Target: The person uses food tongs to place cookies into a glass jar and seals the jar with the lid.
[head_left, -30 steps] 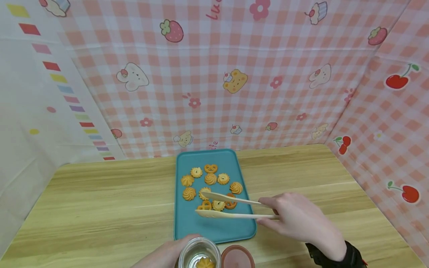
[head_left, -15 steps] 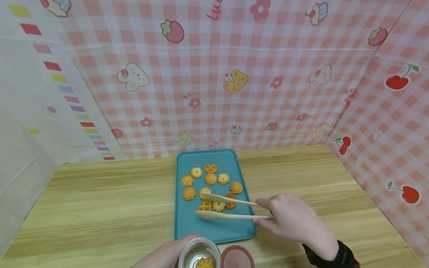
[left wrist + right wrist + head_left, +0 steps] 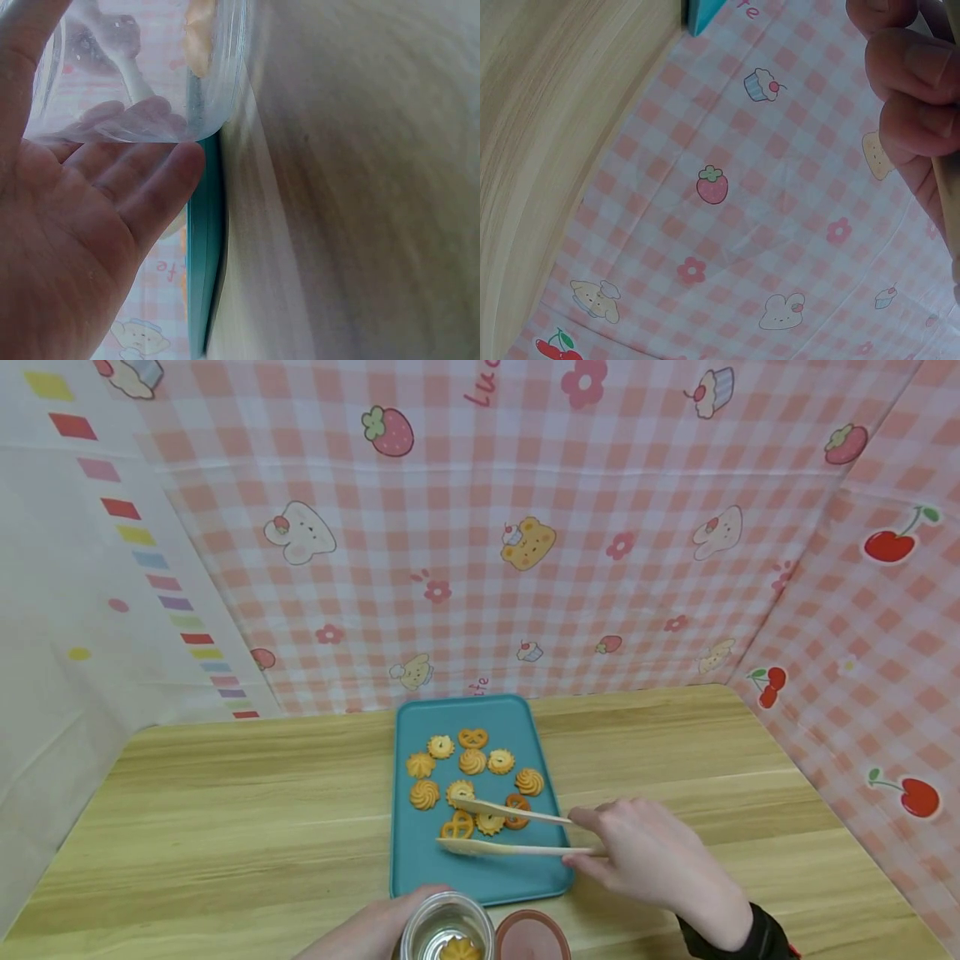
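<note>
My right hand (image 3: 652, 860) grips pale wooden tongs (image 3: 517, 850) over the lower half of a teal tray (image 3: 480, 881). The tongs' two arms are spread apart. Between their tips shows a pretzel (image 3: 457, 827), and one arm passes over a round scalloped cookie (image 3: 460, 792). Whether the tongs touch either one, I cannot tell. At the bottom edge, my left hand (image 3: 382, 922) holds a clear jar (image 3: 448, 902) with a star-shaped cookie (image 3: 459, 949) in it. In the left wrist view, my fingers (image 3: 161, 187) and thumb are around the jar (image 3: 120, 67).
Several swirl cookies (image 3: 423, 794), scalloped cookies and pretzels lie scattered across the tray. A reddish-brown round lid (image 3: 532, 937) sits right of the jar. Behind the wooden table (image 3: 262, 827) hangs a pink checked cloth (image 3: 450, 485), with another along the right side.
My right hand has shifted slightly left and nearer to me with the tongs. More of the pretzel now shows between the tips. The left hand and jar have stayed in place.
</note>
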`<state>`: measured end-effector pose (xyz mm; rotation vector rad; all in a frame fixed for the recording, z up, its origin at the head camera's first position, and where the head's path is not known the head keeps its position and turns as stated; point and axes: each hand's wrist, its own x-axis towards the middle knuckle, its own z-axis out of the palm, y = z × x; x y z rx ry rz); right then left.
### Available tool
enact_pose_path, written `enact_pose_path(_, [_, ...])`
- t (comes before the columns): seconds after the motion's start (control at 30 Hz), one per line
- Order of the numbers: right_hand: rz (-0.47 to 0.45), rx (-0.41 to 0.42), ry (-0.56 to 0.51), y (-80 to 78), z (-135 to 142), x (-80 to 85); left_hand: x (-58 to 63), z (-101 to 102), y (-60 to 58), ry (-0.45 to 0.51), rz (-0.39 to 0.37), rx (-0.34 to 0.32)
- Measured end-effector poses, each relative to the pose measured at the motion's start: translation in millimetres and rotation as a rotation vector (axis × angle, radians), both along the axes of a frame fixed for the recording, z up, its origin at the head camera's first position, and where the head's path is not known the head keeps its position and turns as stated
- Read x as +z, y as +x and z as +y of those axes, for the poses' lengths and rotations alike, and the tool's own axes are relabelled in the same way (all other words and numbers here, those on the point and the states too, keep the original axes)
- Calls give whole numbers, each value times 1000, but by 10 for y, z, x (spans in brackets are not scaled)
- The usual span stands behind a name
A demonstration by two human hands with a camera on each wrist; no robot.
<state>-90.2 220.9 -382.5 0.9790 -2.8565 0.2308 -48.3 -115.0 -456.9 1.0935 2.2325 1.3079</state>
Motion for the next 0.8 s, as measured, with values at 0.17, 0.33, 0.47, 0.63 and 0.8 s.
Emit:
enact_pose_path(0.17, [-1,23,4,18,-40,-8,-8,-11,0,0,-14,1])
enact_pose_path(0.33, [-6,19,6,23,-49,-21,-16,-12,1,2,-20,1])
enact_pose_path(0.47, [-18,16,1,15,-47,-28,-21,-10,5,-1,-8,4])
enact_pose_path(0.63, [-25,18,-8,6,-45,-36,-22,-5,4,-5,16,10])
enact_pose_path(0.8, [-9,30,-25,-4,-42,-46,-14,-7,2,-6,15,10])
